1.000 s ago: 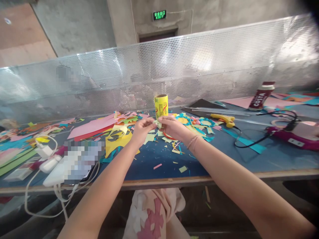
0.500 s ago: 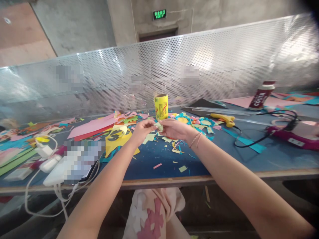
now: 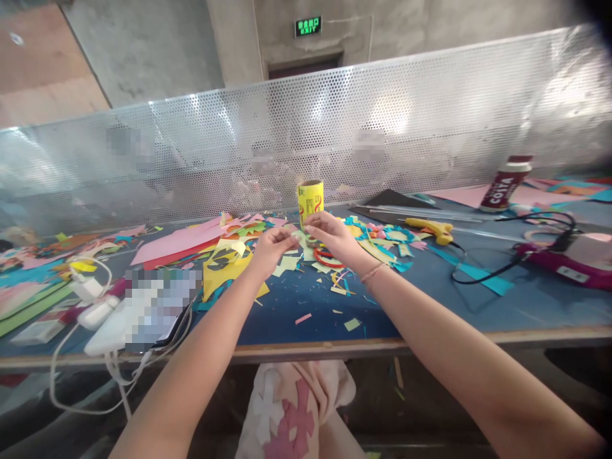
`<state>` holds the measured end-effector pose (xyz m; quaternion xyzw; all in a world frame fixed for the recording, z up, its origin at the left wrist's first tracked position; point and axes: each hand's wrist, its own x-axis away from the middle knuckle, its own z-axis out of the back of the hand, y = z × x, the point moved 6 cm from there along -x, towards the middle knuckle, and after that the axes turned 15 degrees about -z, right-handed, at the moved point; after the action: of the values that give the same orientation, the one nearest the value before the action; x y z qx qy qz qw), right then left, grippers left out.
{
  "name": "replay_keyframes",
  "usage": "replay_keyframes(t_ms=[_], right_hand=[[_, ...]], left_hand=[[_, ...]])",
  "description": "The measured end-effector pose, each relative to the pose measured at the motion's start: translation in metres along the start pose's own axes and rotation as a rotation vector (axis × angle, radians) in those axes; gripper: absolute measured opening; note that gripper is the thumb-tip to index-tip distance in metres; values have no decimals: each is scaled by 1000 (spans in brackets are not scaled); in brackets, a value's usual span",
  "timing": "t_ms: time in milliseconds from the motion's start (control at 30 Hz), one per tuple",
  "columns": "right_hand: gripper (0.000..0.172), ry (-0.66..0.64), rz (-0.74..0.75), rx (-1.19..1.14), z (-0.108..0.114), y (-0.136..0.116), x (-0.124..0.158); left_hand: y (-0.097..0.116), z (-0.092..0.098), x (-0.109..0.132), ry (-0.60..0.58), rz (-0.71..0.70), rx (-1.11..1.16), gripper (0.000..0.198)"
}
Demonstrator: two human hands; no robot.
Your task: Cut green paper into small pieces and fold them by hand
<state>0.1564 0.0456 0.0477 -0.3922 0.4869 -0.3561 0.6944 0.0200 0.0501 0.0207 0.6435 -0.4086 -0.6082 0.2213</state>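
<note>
My left hand is over the middle of the table, thumb and forefinger pinched on a small pale green paper piece. Close by on the right, my right hand has its fingers loosely bent and apart, and nothing shows in its grasp. Its fingertips overlap the lower part of a yellow printed roll, which stands upright behind. Red rings lie below the right palm, among paper scraps. To the left of my left hand is a yellow paper sheet with cut-outs.
Pink sheets lie left of centre. A phone and white cables crowd the left front edge. To the right are a yellow glue gun, a dark red bottle and a purple power strip. A perforated metal screen stands behind.
My right hand has lifted and drawn slightly right, its fingers spreading away from the paper piece. My left hand stays nearly in place, still pinching. The red rings now show more.
</note>
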Motion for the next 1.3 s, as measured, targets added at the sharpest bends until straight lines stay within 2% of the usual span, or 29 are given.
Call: replay_keyframes(t_ms=[100,167,333,467,600,833,1067,1300], right_hand=[[18,-12,175,175,-5,-11,6],[19,2,211,219,-8,-11,7],[20,75,161,231,-11,-3,5],[23,53,109,178,-11,3,3],[22,65,120,197,-11,3,3],[17,134,164,272,-9,-1,3],[19,91,107,263,-9,3,0],[20,82,107,285,-10,6,0]], left_hand=[[1,4,-1,57,-16,-7,30],[1,7,-1,83,-36,-27,30],[2,9,-2,85,-103,-57,34],[4,9,-2,71,-157,-73,33],[7,9,-2,63,-190,-105,31],[5,9,-2,42,-158,-181,26],[4,14,-2,89,-200,-271,20],[7,12,-1,46,-188,-357,19]])
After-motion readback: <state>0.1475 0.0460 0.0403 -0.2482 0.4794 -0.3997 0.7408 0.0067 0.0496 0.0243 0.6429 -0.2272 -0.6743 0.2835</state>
